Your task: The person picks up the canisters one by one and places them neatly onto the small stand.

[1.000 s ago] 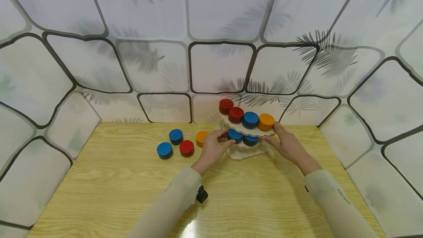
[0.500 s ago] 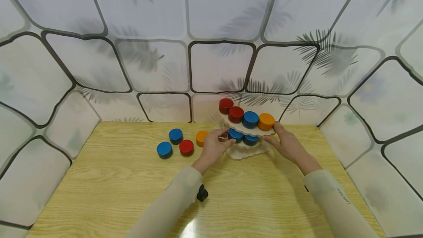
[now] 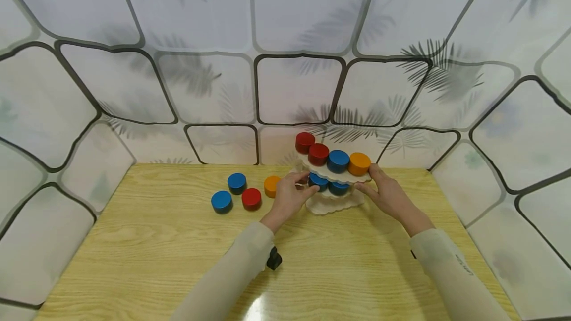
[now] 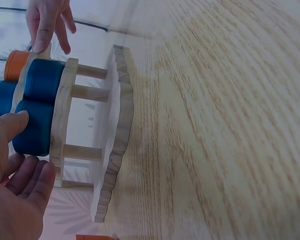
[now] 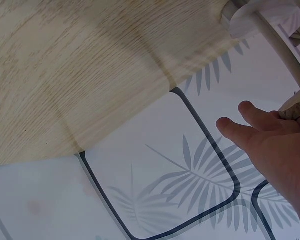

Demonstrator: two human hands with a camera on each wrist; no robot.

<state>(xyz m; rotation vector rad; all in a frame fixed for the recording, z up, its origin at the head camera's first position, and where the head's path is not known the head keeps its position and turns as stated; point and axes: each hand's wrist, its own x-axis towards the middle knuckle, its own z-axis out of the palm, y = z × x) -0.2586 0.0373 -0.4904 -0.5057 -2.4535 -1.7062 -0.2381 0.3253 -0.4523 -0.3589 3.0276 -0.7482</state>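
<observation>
- Stage reached: a wooden tiered stand [image 3: 332, 206] stood on the table [image 3: 339, 271], already partly loaded. Its upper tier [image 3: 345, 178] bore, from left to right, two red discs [image 3: 318, 155], one blue disc [image 3: 338, 161] and one orange disc [image 3: 359, 164].
- Step in hand: the left hand [image 3: 287, 199] pinched the left middle-tier disc [image 3: 318, 183], which was blue; judging by the pose, it was being seated or adjusted. A second blue piece, the right middle-tier disc [image 3: 339, 188], lay just beside it.
- The right hand [image 3: 392, 199] appeared to grip the end of the upper tier, thumb below, probably to steady the stand.
- Remainder: two loose blue discs [image 3: 222, 202], a loose red disc [image 3: 252, 199] and a loose orange disc [image 3: 271, 187] lay left of the stand, presumably yet to be placed.
- Left wrist view: pegs [image 4: 82, 152] joined the middle tier [image 4: 62, 115] to the base, a structure the head view concealed; the thumb pressed the disc's side, with the fingers curled beneath.
- Right wrist view: two outstretched fingers of the right hand, apart from the stand, showed clearly; the discs did not appear.
- Head view: it alone displayed all four loose pieces together.
</observation>
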